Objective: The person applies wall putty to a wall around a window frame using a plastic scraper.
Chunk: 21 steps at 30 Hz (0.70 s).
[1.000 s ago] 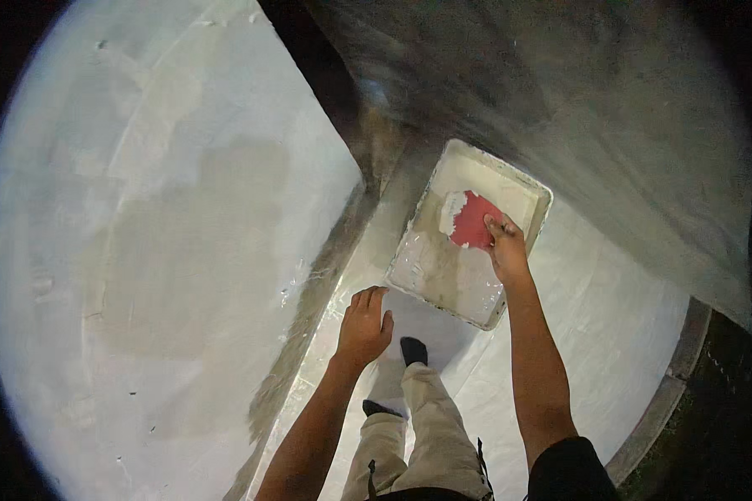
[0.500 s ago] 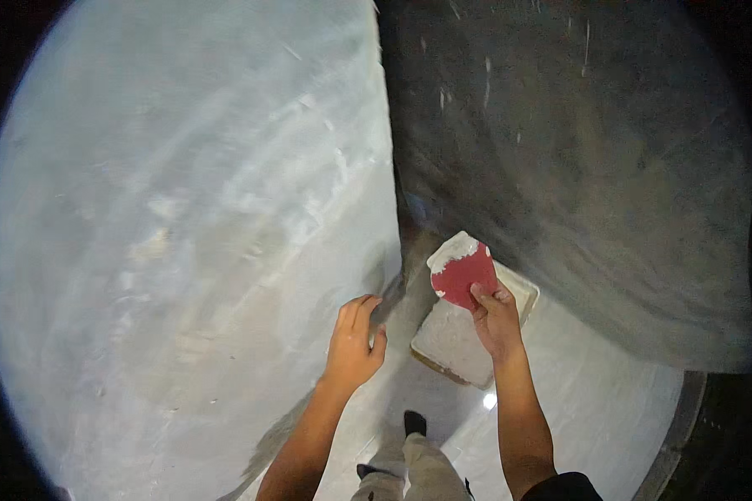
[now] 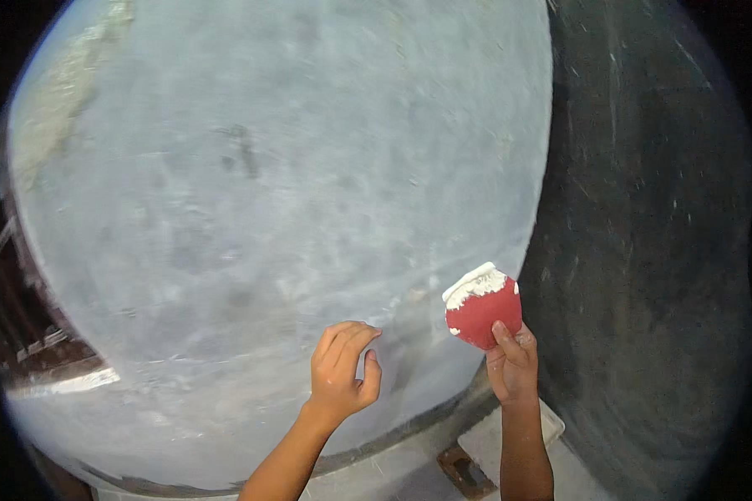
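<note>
My right hand (image 3: 514,367) grips a red putty scraper (image 3: 483,317) by its lower edge, thumb on the near face. White putty (image 3: 476,288) coats the scraper's upper edge in a thick, ragged band. To the left, my left hand (image 3: 341,371) is raised with nothing visible in it. Its fingers curl loosely, and the thumb stands apart from them. Both hands are in front of a pale grey wall (image 3: 309,217); whether the scraper touches it I cannot tell. Below my right hand is a pale tray (image 3: 551,422), partly hidden by my forearm.
A dark grey wall (image 3: 660,217) meets the pale one at a corner on the right. At far left is a dark brown opening (image 3: 38,309) with a whitish ledge (image 3: 67,384). A brown piece with a dark gap (image 3: 455,469) lies beside the tray.
The view has swung up and left onto the pale wall, so the tray now appears lower. My right hand has lifted the putty-loaded scraper away from above the tray. My left hand remains loosely curled.
</note>
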{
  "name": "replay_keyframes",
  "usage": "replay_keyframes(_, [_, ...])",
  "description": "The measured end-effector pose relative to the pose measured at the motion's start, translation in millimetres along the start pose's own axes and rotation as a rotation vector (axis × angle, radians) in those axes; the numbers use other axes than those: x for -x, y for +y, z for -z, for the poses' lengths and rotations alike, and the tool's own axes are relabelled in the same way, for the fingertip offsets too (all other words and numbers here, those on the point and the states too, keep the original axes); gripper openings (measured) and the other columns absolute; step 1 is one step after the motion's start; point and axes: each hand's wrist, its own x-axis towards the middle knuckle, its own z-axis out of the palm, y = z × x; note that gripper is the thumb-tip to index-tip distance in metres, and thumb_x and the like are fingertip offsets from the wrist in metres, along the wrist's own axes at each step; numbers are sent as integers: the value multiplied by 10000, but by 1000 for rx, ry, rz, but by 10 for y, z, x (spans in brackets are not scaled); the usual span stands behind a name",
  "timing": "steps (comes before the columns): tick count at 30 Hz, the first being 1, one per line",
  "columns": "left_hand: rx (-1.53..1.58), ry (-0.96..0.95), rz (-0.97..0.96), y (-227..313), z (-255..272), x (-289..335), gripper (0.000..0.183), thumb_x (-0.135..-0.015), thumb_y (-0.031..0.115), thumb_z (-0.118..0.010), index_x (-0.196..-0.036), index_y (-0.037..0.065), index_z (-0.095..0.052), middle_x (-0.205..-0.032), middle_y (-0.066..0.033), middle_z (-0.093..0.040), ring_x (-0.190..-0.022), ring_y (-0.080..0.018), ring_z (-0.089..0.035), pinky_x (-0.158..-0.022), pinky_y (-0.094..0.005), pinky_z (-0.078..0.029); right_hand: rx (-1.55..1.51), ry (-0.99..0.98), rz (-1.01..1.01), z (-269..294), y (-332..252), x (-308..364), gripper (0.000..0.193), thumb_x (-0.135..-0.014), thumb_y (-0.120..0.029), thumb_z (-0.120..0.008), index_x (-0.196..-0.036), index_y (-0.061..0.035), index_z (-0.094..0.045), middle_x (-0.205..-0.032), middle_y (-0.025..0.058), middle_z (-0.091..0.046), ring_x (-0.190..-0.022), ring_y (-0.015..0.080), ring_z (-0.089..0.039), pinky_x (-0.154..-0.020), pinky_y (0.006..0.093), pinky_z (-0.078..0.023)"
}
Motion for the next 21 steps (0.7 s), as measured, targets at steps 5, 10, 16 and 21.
replay_keyframes(5, [-173,109,-26,99,-116,84,350,-672,-32,-598,-1018,2,-642,-981,-139,-659,-935,-335,-617,-793,-394,-511,-43,-144,-27,138,37,-167,295,-979,-49,-555,-1245,78,-555,-1222,139,-632,-1117,203,-608,-1010,367,-454])
replay_keyframes(10, [-380,162,-46,355,-130,183,364,-676,-30,-597,-1037,2,-632,-1007,-143,-657,-978,-341,-607,-827,-408,-505,-136,-279,-56,244,52,-300,305,-975,-51,-576,-1249,80,-552,-1216,134,-635,-1112,193,-611,-1007,355,-454])
replay_keyframes(16, [-480,155,-177,530,-59,334,391,-692,-26,-590,-1081,-5,-603,-1051,-150,-647,-1030,-351,-593,-882,-422,-489,-142,-262,176,229,163,-108,231,-970,-103,-620,-1139,53,-636,-1121,97,-673,-1048,144,-612,-971,313,-451])
replay_keyframes(21, [-565,146,-241,537,195,260,407,-699,-11,-597,-1105,-1,-578,-1105,-144,-629,-1101,-345,-569,-917,-429,-477,-17,-179,422,-219,132,-100,229,-965,-157,-648,-1051,51,-688,-1008,74,-703,-964,106,-618,-922,284,-465])
